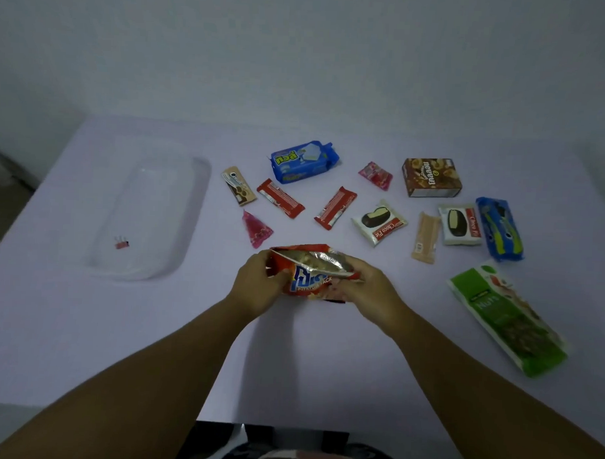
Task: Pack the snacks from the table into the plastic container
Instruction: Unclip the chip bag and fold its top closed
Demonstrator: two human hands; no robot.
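**Step in hand: securing the opened snack bag before packing**

The left hand and right hand each grip one side of the orange snack bag, held just above the desk. Its foil mouth is open. The clear plastic container sits well to the left; inside lies what appears to be a small red binder clip. All other snacks remain on the desk. Next move, as judged: fold the mouth closed, clip it, then carry the bag left into the container without spilling
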